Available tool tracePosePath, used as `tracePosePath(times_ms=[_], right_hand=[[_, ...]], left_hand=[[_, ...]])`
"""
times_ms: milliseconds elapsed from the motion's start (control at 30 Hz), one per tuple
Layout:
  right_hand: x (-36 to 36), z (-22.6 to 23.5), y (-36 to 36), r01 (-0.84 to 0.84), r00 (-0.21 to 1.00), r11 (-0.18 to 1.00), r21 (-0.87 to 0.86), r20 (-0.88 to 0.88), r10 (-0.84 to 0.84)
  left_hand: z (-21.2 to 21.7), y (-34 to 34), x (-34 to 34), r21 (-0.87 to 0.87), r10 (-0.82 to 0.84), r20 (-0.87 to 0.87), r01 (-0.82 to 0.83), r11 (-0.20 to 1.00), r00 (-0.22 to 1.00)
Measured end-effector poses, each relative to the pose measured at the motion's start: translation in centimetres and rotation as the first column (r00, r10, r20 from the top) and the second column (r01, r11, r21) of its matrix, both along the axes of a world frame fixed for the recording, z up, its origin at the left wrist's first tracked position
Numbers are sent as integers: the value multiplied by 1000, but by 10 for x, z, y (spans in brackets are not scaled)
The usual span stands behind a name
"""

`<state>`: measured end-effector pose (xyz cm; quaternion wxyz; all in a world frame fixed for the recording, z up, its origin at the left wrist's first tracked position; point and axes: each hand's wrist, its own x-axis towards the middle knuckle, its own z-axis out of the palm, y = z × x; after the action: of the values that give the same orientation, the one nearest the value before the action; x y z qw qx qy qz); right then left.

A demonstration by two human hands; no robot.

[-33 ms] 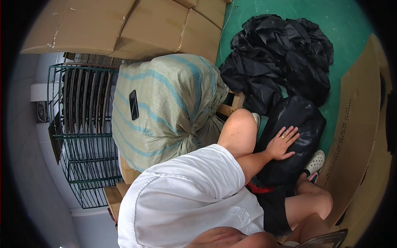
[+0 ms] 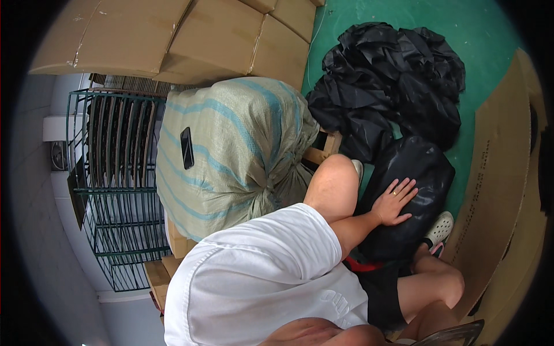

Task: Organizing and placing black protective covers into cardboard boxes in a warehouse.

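Note:
My left hand (image 2: pixel 395 203) lies flat on a smooth black bag-like bundle (image 2: pixel 407 161), palm down. Its fingers are spread, a ring shows on one of them, and nothing is in its grasp. The bundle rests between my bent legs, its near end partly covered by my arm and black shorts. Beyond it a large heap of crumpled black sheeting (image 2: pixel 398 69) spreads over the green floor. A bit of red (image 2: pixel 365 265) shows beside the shorts. My right hand is out of sight.
A big woven sack (image 2: pixel 231 138) with blue stripes stands at left, a phone (image 2: pixel 187 148) on it. Cardboard boxes (image 2: pixel 213 37) are stacked behind. A green wire rack (image 2: pixel 124 213) stands far left. An upright cardboard sheet (image 2: pixel 490 173) bounds the right side.

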<state>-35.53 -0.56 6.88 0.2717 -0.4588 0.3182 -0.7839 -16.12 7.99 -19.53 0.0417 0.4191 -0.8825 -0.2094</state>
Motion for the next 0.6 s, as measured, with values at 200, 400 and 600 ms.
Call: tracePosePath(times_ms=[200, 400, 600], right_hand=[[3, 4, -15, 47, 999, 995, -84, 32, -44], [9, 8, -28, 80, 995, 984, -158, 65, -71], [6, 12, -33, 108, 991, 973, -204, 95, -91]], left_hand=[[1, -3, 2, -2, 1, -16, -1, 1000, 1000], [5, -3, 4, 13, 5, -16, -5, 1000, 1000], [3, 1, 1, 5, 5, -9, -5, 1000, 1000]])
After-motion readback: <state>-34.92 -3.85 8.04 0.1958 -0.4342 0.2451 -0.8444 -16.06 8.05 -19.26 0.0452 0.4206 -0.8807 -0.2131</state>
